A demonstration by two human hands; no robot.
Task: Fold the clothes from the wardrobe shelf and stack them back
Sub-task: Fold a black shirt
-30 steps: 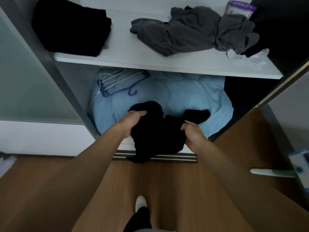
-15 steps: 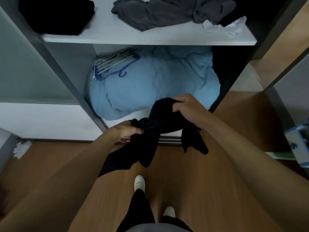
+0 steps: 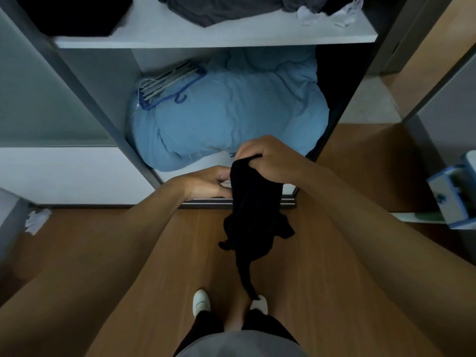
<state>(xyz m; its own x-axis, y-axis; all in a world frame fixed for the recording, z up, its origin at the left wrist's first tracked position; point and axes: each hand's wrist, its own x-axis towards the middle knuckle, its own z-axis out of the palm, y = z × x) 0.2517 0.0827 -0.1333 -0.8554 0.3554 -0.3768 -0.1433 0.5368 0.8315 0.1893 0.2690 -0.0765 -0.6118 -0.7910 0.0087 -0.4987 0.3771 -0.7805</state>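
A crumpled white paper (image 3: pixel 38 221) is lying on the wooden floor (image 3: pixel 159 253) at far left, while a folded black pile (image 3: pixel 74 14) is sitting at the left end of the white wardrobe shelf (image 3: pixel 213 38). Beneath the shelf, a bunch of hangers (image 3: pixel 167 83) is resting on a pale blue duvet (image 3: pixel 231 117) that is filling the lower compartment. In front of the wardrobe, a person's left hand (image 3: pixel 206 185) is reaching rightward with fingers loosely curled and fingertips at the edge of a black garment (image 3: pixel 253 215); whether that grip is pinching the cloth cannot be told. Just above it, the right hand (image 3: pixel 265 161) is holding the garment's bunched top in a closed grip. The cloth is hanging in a twisted length toward the person's white shoes (image 3: pixel 201 302). On the shelf above, rumpled grey clothes (image 3: pixel 219 9) and a small white cloth (image 3: pixel 329 12) are lying unfolded. A blue-and-white box (image 3: pixel 453 194) is showing at the right edge.
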